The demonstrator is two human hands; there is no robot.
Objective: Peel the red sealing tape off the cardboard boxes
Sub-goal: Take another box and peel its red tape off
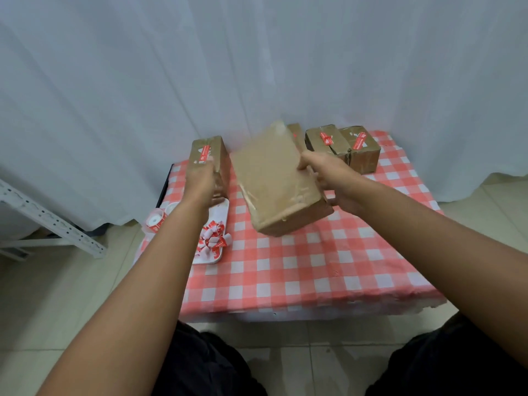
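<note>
Dark trouser knees (205, 364) fill the bottom corners, and from there both bare forearms reach forward over the red-and-white checked tablecloth (308, 270). At the centre, a large cardboard box (274, 178) is tilted, blurred by motion, its near lower corner down by the cloth and its far end raised; no red tape shows on the faces turned to the camera. Gripping its right edge is the right hand (331, 181), thumb laid over the top face and fingers curled underneath. Over to the left, the left hand (201, 181) is stretched out to a second cardboard box (210, 155) that stands on end, with a strip of red sealing tape (203, 155) on its upper face just beyond the knuckles; the hand lies against the box's near side, but whether the fingers close on it or only press cannot be told from behind. Below that wrist sits a white tray (218, 224) holding a heap of curled peeled tape pieces (213, 242), and just left of it is a tape roll (155, 220). At the far right of the table, two more taped boxes (343, 147) stand side by side, touching. A white curtain (257, 67) hangs behind, and a grey metal rack (48, 221) leans at the left over a pale tiled floor (71, 281).
</note>
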